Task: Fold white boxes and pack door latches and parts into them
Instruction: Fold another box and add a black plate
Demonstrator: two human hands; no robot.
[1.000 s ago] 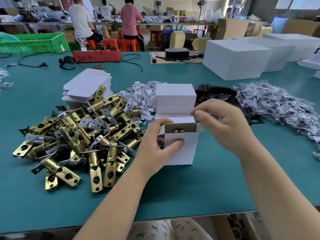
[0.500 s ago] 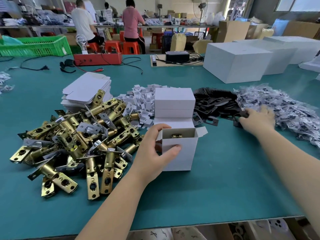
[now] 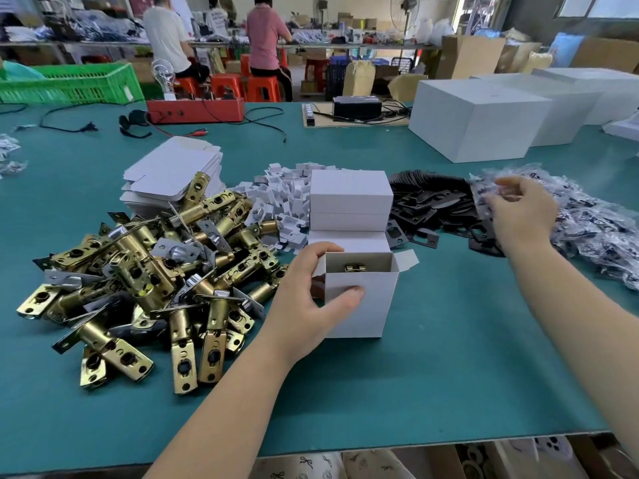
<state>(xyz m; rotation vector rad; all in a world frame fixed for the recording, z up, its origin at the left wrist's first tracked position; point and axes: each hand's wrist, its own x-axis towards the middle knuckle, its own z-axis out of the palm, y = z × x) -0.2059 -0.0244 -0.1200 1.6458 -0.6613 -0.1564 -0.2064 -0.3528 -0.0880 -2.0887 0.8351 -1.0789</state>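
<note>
An open white box (image 3: 366, 305) stands upright on the green table (image 3: 432, 375), its top flaps up. A brass latch (image 3: 354, 268) shows inside it. My left hand (image 3: 304, 305) grips the box's left side, thumb on the front face. My right hand (image 3: 522, 212) is out to the right over the pile of small plastic parts bags (image 3: 594, 233) and pinches one clear bag at the pile's near edge. A heap of brass door latches (image 3: 148, 281) lies left of the box.
Two closed white boxes (image 3: 351, 202) are stacked right behind the open one. Flat box blanks (image 3: 173, 171), white card inserts (image 3: 287, 198) and black strike plates (image 3: 428, 209) lie behind. Large white cartons (image 3: 473, 119) stand at the back right. People work at a far bench.
My right hand left the box's top flap and moved right, first over the black plates, then to the plastic bags. My left hand kept holding the box.
</note>
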